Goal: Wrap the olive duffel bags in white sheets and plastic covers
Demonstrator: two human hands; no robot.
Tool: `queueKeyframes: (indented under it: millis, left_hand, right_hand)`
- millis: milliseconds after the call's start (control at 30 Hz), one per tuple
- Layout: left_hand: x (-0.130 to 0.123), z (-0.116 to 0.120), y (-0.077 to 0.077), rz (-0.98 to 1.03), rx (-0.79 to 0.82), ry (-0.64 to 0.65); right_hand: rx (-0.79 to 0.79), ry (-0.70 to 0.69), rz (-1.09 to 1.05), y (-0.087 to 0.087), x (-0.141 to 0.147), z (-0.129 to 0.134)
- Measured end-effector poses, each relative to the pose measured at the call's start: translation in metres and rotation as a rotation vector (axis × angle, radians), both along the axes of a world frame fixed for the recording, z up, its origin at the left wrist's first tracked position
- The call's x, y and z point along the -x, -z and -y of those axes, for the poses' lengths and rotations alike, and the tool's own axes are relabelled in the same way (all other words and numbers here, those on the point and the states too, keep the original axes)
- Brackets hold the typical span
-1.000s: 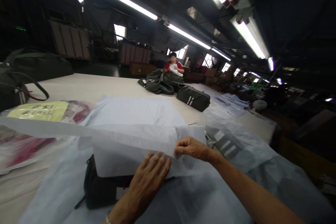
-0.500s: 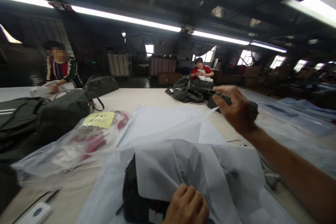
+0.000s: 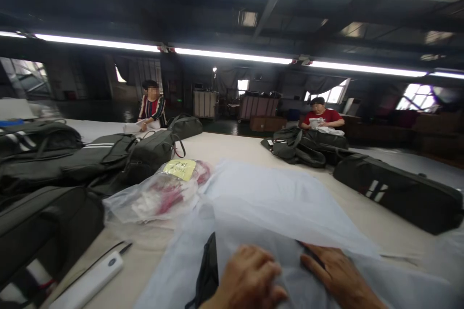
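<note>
A thin, whitish translucent sheet [image 3: 250, 222] drapes over a dark bag [image 3: 208, 270], whose left end shows beside the sheet. My left hand [image 3: 248, 273] is over the sheet with its fingers bent and smeared by motion; whether they grip anything is unclear. Flat on the covered bag to the right lies my right hand [image 3: 335, 270], thumb apart from the fingers, holding nothing. Dark material shows at its fingers. More pale sheets [image 3: 275, 183] are spread on the table beyond my hands.
Left of the sheets lies a clear plastic bag [image 3: 155, 198] with red and white contents and a yellow label [image 3: 180, 169]. A white device [image 3: 90, 282] with a cord is nearer. Dark green bags [image 3: 54, 222] crowd the left; another bag [image 3: 395, 188] lies right. Two people sit across the table.
My right hand has come down from the raised sheet edge onto the covered bag. The sheet now lies lower over it. My left hand has shifted on the sheet, and the view has turned left.
</note>
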State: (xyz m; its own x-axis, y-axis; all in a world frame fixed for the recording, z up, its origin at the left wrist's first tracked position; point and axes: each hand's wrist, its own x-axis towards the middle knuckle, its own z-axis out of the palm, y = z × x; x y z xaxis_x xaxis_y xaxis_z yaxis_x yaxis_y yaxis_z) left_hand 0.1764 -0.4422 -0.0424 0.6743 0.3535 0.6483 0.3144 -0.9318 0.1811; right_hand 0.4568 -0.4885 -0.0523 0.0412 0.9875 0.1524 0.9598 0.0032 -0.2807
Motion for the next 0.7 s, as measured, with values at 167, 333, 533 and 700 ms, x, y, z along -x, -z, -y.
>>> queueKeyframes:
  millis: [167,333,533,700]
  left_hand:
    - [0.026,-0.069,-0.052,-0.418,0.352,-0.222]
    - [-0.011,-0.153,-0.066,-0.407,0.422,-0.277]
    - [-0.007,-0.195,-0.063,0.035,0.515,-0.451]
    - [0.080,-0.166,-0.005,0.208,0.789,-0.603]
  right_hand:
    - [-0.125,-0.080,0.082,-0.001,0.005,-0.002]
    - [-0.203,-0.110,0.149,0.011,-0.004,-0.005]
    - [-0.218,-0.098,0.195,0.014,-0.004,-0.004]
    - [-0.240,-0.113,0.187,0.014,-0.002,-0.006]
